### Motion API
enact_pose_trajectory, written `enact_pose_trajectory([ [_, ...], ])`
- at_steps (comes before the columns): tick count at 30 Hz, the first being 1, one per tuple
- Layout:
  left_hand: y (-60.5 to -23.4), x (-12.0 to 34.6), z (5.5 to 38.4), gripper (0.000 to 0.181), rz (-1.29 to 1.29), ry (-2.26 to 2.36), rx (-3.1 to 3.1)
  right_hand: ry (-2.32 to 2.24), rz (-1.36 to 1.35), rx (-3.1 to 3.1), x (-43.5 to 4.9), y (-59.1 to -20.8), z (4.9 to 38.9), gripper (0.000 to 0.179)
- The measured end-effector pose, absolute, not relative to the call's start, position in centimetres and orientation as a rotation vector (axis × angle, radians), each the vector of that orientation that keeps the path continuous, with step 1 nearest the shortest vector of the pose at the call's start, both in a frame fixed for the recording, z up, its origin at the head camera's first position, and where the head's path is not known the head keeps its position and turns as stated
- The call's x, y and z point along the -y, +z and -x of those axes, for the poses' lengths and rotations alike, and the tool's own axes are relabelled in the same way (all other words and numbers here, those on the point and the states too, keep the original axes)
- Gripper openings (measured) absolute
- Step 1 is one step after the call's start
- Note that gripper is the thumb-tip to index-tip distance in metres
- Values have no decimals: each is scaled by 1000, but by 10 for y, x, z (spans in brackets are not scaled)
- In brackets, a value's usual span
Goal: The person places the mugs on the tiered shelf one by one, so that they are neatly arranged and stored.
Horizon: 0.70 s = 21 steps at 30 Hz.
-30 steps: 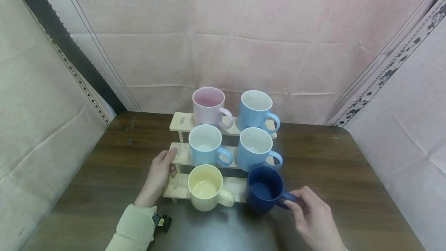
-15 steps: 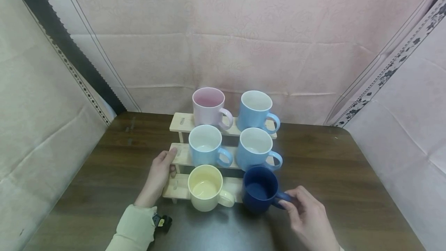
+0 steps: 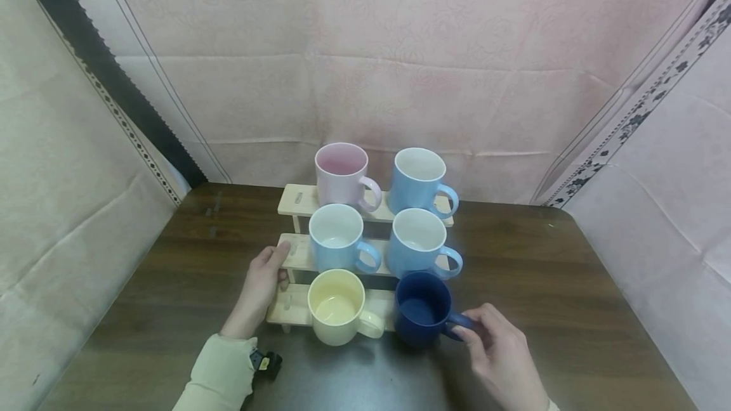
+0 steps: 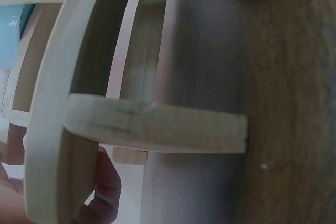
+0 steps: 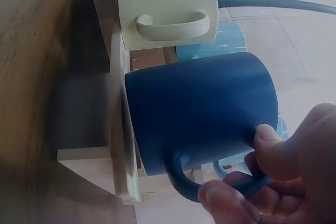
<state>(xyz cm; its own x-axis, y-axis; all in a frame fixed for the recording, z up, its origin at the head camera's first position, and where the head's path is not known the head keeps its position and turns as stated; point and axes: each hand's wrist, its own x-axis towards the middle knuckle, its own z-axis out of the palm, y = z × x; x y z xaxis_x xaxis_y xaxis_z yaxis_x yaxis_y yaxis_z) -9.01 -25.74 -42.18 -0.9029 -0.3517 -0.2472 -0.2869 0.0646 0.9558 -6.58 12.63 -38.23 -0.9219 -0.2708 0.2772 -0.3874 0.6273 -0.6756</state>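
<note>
A dark blue mug (image 3: 422, 313) stands at the right end of the lowest shelf of a three-tier wooden rack (image 3: 291, 309). My right hand (image 3: 502, 351) pinches its handle, thumb and fingers showing round it in the right wrist view, where the mug (image 5: 202, 111) leans slightly against the shelf line. On the rack's left side, my left hand (image 3: 259, 284) grips the end of the middle shelf, thumb on top. A fingertip curls by the wooden board (image 4: 50, 129) in the left wrist view. Left of the blue mug sits a pale yellow mug (image 3: 335, 309), handle to the right.
Two light blue mugs, a left one (image 3: 335, 240) and a right one (image 3: 417, 246), occupy the middle shelf. On the top shelf are a pink mug (image 3: 341, 176) and another light blue mug (image 3: 419, 182). Pale cloth (image 3: 365, 68) hangs behind the dark wooden table (image 3: 514, 252).
My right hand has moved the dark blue mug a short way left along the lowest shelf, closer to the yellow mug. The left hand stays in place on the rack.
</note>
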Motion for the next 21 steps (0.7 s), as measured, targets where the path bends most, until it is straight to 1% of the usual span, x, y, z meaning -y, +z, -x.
enact_pose_trajectory([
  [11,-420,256,89,47,-663,-1995,2253,1184,-571,2662,-122,-389,67,25],
  [21,-419,254,87,50,-651,-1966,2260,1231,-531,2736,-124,-387,68,20],
])
